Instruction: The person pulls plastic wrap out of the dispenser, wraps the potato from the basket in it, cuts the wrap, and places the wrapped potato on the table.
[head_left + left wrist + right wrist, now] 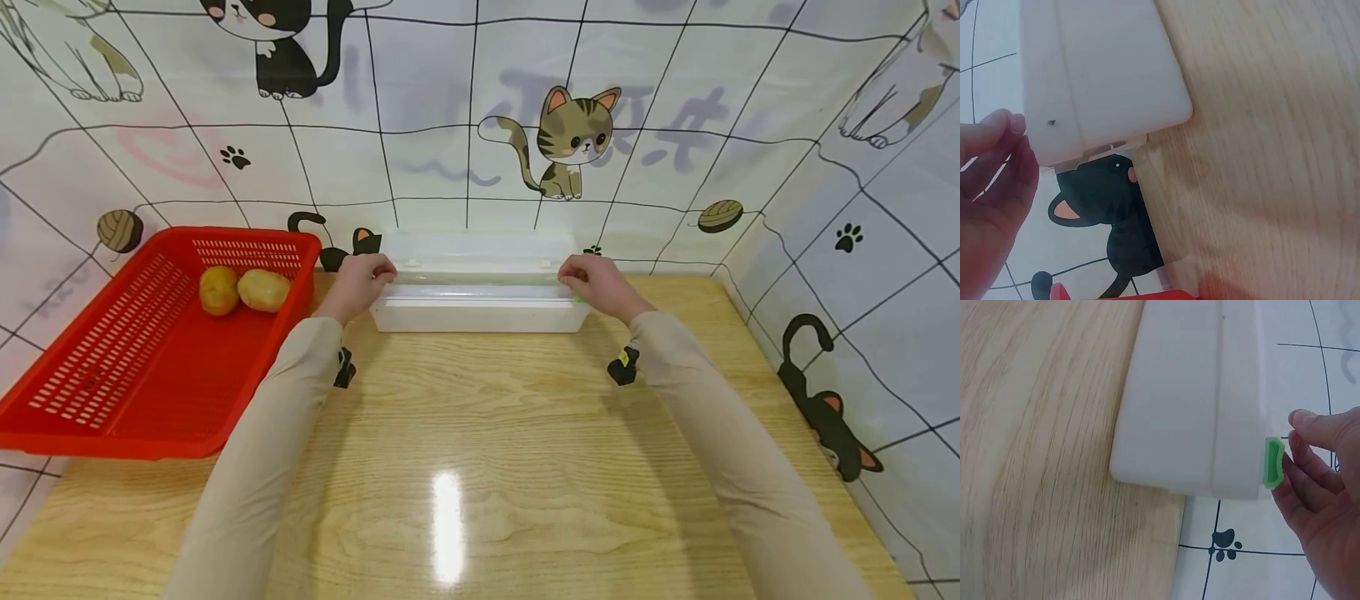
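Note:
A long white cling film box (480, 317) stands at the back of the table, its clear lid (480, 248) raised against the wall. Clear cling film (480, 280) shows faintly across the opening. At the box's left end, my left hand (356, 285) pinches the film's edge between thumb and fingertip. My right hand (606, 285) does likewise at the right end, close beside a small green slide cutter (1274, 464). In the wrist views the thin film itself hardly shows, and the box's white side (1116, 75) hides part of the left fingertips.
To the left stands a red plastic basket (258, 400) with slotted walls, and two potatoes (219, 291) lie at its far end. A cat-patterned wall covering (427, 158) rises right behind the box. The table (525, 433) is light wood.

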Motion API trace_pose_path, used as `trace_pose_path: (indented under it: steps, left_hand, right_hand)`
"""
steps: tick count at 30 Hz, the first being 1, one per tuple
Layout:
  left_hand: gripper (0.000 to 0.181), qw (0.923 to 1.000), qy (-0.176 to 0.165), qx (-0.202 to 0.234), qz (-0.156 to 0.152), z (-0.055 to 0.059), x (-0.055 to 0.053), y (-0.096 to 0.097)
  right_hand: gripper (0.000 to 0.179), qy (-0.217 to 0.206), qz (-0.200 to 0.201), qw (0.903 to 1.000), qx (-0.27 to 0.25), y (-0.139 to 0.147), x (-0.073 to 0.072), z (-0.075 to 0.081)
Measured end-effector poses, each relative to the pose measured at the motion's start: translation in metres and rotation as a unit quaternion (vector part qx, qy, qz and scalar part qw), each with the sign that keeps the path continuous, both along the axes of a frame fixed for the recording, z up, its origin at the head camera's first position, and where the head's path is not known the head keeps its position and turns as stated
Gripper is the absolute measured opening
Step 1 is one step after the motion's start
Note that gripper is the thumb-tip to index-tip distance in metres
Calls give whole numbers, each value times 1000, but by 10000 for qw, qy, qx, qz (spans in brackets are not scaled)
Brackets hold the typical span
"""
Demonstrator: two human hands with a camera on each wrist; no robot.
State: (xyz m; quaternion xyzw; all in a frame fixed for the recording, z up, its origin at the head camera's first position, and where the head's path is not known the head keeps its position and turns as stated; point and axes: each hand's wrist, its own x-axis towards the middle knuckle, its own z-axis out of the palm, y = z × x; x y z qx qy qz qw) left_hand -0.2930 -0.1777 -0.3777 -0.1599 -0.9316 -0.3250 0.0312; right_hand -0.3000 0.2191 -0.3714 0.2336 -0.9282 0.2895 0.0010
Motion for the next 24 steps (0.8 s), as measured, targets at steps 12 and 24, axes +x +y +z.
trace_pose_path:
  steps: [12,24]
  left_hand:
    - [12,9981,-103,433,436,9,1,2]
    - [14,9963,-78,734,448,20,1,0]
  right_hand:
    - [17,-262,-3,9991,-346,-2,-4,7]
    - [20,-548,5,9972,-511,-1,-6,22]
